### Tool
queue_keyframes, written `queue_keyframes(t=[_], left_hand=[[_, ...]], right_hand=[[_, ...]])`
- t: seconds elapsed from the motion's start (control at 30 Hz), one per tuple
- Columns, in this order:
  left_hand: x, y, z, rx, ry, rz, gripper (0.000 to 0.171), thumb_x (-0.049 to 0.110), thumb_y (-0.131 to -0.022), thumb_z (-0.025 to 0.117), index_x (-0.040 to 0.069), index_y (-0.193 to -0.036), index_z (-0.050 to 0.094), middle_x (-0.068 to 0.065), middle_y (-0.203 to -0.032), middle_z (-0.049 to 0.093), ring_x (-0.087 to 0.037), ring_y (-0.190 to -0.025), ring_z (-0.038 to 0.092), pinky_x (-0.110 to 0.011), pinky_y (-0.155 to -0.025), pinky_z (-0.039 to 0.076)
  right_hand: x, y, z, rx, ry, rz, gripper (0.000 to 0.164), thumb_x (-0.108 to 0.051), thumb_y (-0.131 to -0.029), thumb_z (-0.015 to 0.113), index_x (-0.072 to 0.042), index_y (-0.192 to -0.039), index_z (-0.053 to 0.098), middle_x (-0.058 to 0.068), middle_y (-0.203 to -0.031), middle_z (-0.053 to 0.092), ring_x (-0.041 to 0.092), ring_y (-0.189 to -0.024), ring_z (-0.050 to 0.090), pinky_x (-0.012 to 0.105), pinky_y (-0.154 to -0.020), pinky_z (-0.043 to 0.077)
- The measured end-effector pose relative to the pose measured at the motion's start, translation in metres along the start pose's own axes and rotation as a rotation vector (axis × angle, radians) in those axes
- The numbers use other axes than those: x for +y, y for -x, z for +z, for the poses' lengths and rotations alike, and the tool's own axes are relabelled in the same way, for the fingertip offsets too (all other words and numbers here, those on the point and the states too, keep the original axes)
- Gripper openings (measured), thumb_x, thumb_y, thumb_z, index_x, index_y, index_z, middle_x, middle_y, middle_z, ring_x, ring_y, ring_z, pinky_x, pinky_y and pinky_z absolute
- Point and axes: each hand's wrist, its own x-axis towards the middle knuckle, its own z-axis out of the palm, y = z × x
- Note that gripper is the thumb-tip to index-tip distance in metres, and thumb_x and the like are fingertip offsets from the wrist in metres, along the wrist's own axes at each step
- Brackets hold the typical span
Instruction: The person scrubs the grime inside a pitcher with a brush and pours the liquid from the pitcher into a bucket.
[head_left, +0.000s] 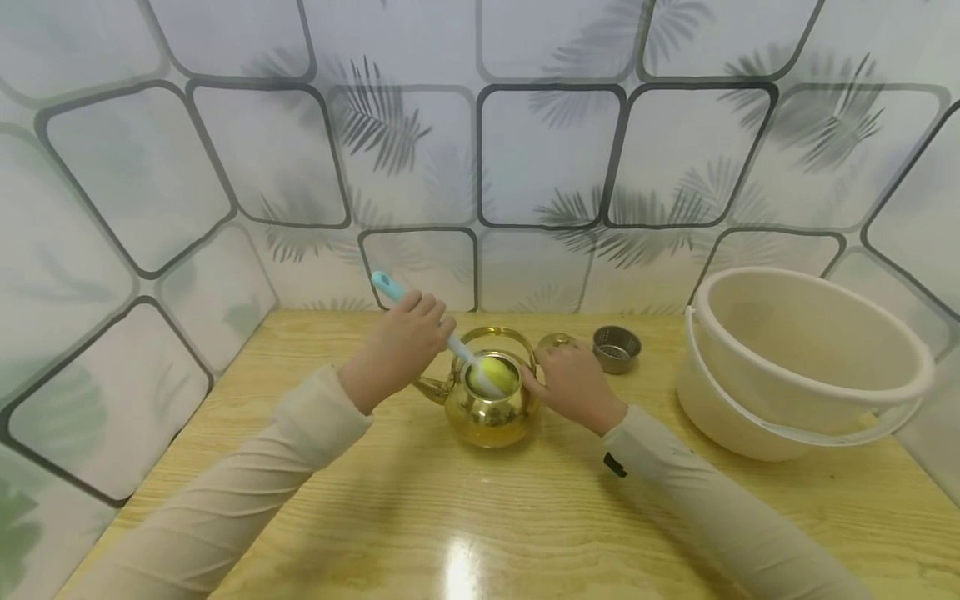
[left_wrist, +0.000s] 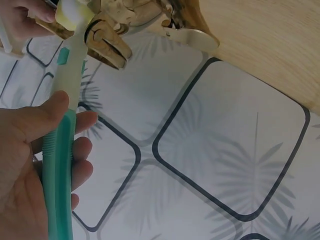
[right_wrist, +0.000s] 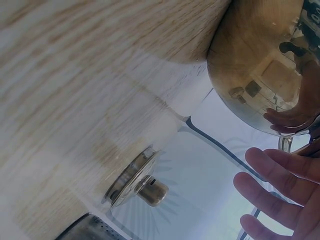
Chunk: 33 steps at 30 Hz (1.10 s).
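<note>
A gold tea kettle (head_left: 491,421) stands on the wooden table, its mouth uncovered and its spout pointing left. My left hand (head_left: 401,348) grips the teal handle (left_wrist: 60,165) of a sponge brush. The yellow sponge head (head_left: 495,377) sits inside the kettle's mouth, and the brush leans up to the left. At the kettle's right side, my right hand (head_left: 577,383) has its thumb by the rim and holds the base of the arched handle. Its other fingers (right_wrist: 270,200) spread loosely in the right wrist view. Behind this hand lies the kettle's knobbed lid (right_wrist: 132,175).
A perforated metal strainer (head_left: 617,350) is on the table beside the lid. To the right stands a large cream bucket (head_left: 750,417), its handle hanging at the front. Walls with a leaf-and-frame pattern (head_left: 551,158) close off the table's back and sides.
</note>
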Motion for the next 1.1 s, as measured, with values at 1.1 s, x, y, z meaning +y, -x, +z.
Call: queue_keyframes(t=[1.1], left_hand=[[-0.005,0.001,0.016,0.009,-0.019,0.015,0.038,0.045,-0.083,0.065,0.010,-0.095,0.056,-0.006,-0.087,0.060,-0.020,-0.081,0.050,-0.032,-0.081,0.039]], right_hand=[[0.001,0.000,0.000,-0.002,0.004,-0.011,0.030,-0.031,-0.089,0.057,-0.011,-0.067,0.059,-0.002,-0.051,0.050,0.014,-0.044,0.046,0.044,-0.072,0.052]])
